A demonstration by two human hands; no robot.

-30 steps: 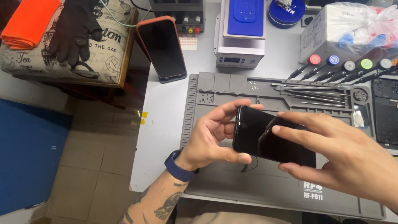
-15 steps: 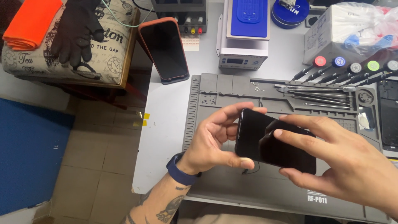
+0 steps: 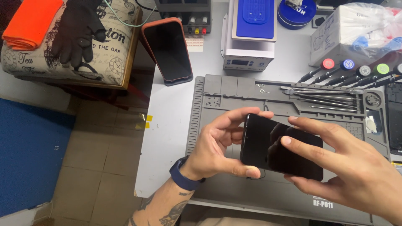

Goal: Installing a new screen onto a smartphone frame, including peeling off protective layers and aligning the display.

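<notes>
- Black phone (image 3: 281, 147) — dark screen up, held above the grey work mat (image 3: 217, 90), tilted so its far end sits lower right. Against the picture a second ago it occupies nearly the same place over the mat; only the view has shifted slightly.
- Left hand (image 3: 220, 146) — grasping the phone's near end, thumb under the lower edge and fingers curled over the top edge, as before. A dark blue wristband (image 3: 183, 175) circles the wrist.
- Right hand (image 3: 347, 167) — clasping the phone's far end, index finger laid across the glass, thumb beneath. The hold matches the earlier picture.
- Second phone in an orange case (image 3: 168, 50) — leaning upright on the white table (image 3: 167, 138), well apart from the hands.
- Screwdrivers with coloured caps (image 3: 356, 73) — lying in a row beyond the mat's far right corner, unchanged.
- Blue-topped white machine (image 3: 250, 35) — behind the mat.
</notes>
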